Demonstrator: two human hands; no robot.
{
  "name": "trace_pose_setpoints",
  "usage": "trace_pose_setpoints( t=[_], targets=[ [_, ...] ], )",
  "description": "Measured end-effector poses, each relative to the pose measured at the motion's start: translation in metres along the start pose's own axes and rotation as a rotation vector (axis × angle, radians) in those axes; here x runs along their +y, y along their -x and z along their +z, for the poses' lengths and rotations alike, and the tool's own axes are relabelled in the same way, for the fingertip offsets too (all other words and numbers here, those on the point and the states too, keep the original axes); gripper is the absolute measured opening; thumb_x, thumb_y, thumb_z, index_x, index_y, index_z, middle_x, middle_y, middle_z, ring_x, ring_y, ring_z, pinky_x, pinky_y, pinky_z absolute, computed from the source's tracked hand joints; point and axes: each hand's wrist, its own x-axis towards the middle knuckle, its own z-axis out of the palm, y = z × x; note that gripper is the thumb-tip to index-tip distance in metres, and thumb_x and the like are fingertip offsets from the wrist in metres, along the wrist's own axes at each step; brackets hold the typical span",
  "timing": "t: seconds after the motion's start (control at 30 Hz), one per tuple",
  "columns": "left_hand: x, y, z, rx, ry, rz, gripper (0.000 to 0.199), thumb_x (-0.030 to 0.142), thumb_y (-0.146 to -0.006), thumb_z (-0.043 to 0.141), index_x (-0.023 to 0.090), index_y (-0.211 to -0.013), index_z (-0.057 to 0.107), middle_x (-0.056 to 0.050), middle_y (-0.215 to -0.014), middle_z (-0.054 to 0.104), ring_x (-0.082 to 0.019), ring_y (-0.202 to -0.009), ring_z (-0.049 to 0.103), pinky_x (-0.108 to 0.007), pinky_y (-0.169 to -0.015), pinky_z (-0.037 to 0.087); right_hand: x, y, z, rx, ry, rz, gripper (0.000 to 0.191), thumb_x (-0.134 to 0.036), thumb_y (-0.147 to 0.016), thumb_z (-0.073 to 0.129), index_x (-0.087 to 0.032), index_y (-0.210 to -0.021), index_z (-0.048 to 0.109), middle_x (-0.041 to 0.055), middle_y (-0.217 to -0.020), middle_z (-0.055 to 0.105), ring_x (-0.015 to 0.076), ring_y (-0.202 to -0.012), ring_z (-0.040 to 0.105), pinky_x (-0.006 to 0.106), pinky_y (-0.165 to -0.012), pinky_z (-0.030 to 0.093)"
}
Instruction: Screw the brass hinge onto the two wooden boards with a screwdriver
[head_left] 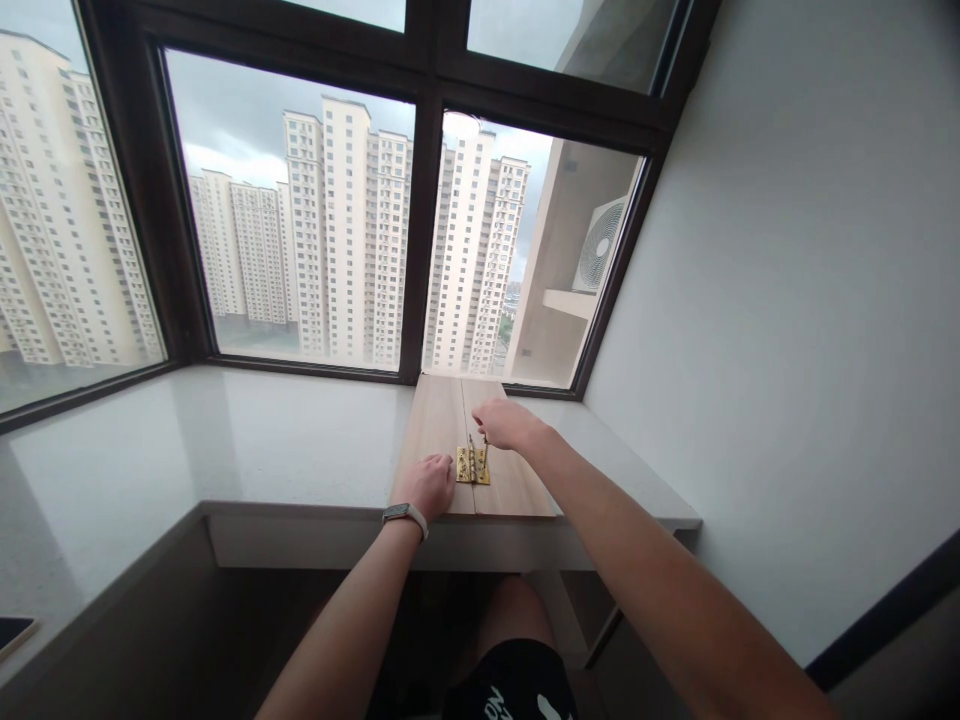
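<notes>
Two pale wooden boards [435,420] lie side by side on the white sill, and a gold hinge [473,466] spans the seam between them. My left hand [433,485], with a banded watch [405,515] on its wrist, rests on the left board just beside the hinge, its fingers together. Above the hinge's right leaf, my right hand [501,422] is closed round the top of a thin upright tool [486,452], whose lower end meets that leaf. A pointed metal piece [471,441] shows along the middle of the hinge.
The white sill [300,440] runs along dark-framed windows [420,230], with a plain wall [765,250] at the right. A dark flat object [15,632] sits at the far left edge. My legs are below the sill's front edge [300,509].
</notes>
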Motion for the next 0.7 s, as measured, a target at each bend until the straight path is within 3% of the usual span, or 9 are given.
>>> trace_pose_setpoints(
  t=[0.27,0.47,0.53,0.7],
  targets=[
    [0.0,0.001,-0.002,-0.005,0.013,0.009,0.028,0.032,-0.105,0.038,0.02,-0.104,0.064,-0.011,-0.106,0.071,-0.023,-0.104,0.064,-0.034,-0.09,0.045,-0.005,-0.003,0.008,0.011,0.025,0.13,0.032,-0.028,-0.103,0.039,-0.016,-0.115,0.066,0.017,-0.11,0.072,0.028,-0.101,0.068,0.036,-0.082,0.049],
    [0.002,0.001,-0.002,-0.015,0.019,-0.019,0.028,0.031,-0.105,0.038,0.02,-0.106,0.065,-0.011,-0.108,0.071,-0.023,-0.106,0.064,-0.035,-0.092,0.045,-0.007,0.002,0.002,-0.064,0.0,0.128,0.047,-0.036,-0.094,0.06,-0.02,-0.137,0.053,0.0189,-0.134,0.061,0.0297,-0.109,0.066,0.037,-0.085,0.051],
    [0.0,0.001,-0.001,-0.01,0.014,-0.01,0.028,0.031,-0.105,0.038,0.02,-0.104,0.064,-0.011,-0.107,0.071,-0.023,-0.104,0.064,-0.034,-0.091,0.045,-0.007,0.004,-0.002,-0.095,0.015,0.128,0.046,-0.029,-0.09,0.064,-0.019,-0.135,0.055,0.0189,-0.133,0.061,0.0288,-0.109,0.066,0.036,-0.085,0.051],
    [-0.002,0.0,0.001,0.009,0.018,0.021,0.028,0.031,-0.105,0.037,0.021,-0.101,0.063,-0.01,-0.103,0.071,-0.022,-0.1,0.064,-0.033,-0.086,0.045,-0.006,0.006,-0.006,-0.1,0.101,0.067,0.021,-0.019,-0.09,0.063,-0.017,-0.109,0.07,0.0162,-0.115,0.071,0.0275,-0.104,0.068,0.035,-0.083,0.052]
  ],
)
